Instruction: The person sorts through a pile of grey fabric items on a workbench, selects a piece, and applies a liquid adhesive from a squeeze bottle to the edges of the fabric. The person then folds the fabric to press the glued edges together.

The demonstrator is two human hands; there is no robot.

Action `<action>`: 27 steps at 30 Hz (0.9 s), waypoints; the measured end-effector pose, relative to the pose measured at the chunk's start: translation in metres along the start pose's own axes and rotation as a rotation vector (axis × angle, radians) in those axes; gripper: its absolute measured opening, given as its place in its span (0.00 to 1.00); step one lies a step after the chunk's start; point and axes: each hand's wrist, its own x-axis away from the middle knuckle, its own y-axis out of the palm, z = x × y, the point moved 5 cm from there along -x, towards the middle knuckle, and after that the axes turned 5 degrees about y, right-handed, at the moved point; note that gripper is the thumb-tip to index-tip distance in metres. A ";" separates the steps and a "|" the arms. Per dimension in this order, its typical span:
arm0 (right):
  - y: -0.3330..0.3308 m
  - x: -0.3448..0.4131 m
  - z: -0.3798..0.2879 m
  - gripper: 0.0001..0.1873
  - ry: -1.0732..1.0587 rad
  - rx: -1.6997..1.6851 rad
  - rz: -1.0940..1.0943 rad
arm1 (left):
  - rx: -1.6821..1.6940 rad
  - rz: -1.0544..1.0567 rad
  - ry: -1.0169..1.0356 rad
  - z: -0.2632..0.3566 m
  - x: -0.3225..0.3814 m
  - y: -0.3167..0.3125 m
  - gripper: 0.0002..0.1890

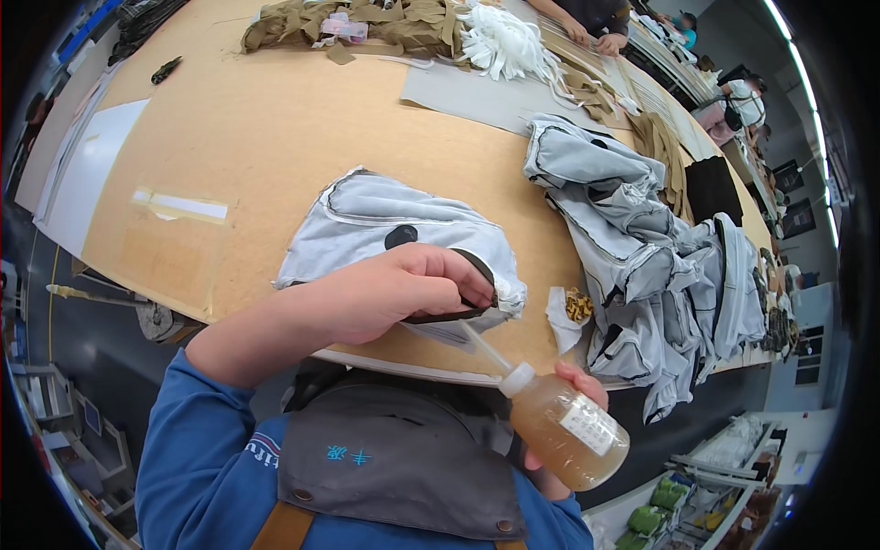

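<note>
A pale grey sewn fabric piece (426,206), with visible seams, a black round patch (401,236) and a black-edged opening, lies at the table's near edge. My left hand (412,289) reaches across it, its curled fingers gripping the cloth at the opening's right end; the fingertips are partly hidden. Below and to the right, my right hand (581,388) holds a clear plastic squeeze bottle (567,430) of cloudy amber liquid, tilted up to the left. The bottle's thin nozzle (487,346) points at the underside of the opening, close to the cloth.
Similar grey fabric pieces (625,240) are heaped on the right. Beside them lies white paper (562,322) with a gold-brown bundle (579,305). Brown cloth strips (412,27) and white strips (505,41) lie at the far side, near a co-worker's hands (610,44). A small black tool (166,70) lies far left.
</note>
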 end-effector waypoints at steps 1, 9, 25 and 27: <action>-0.003 -0.002 0.003 0.49 -0.104 0.021 0.048 | 0.002 0.007 -0.007 0.000 0.001 0.001 0.13; -0.005 -0.003 0.012 0.53 -0.013 -0.093 -0.019 | -0.076 0.005 -0.024 -0.002 0.005 0.001 0.14; 0.022 -0.063 0.057 0.54 0.623 -0.745 -0.067 | -0.638 -0.302 0.181 -0.004 0.064 0.001 0.15; 0.028 -0.069 0.056 0.54 0.658 -0.668 -0.138 | -0.704 -0.335 0.202 -0.004 0.067 0.003 0.14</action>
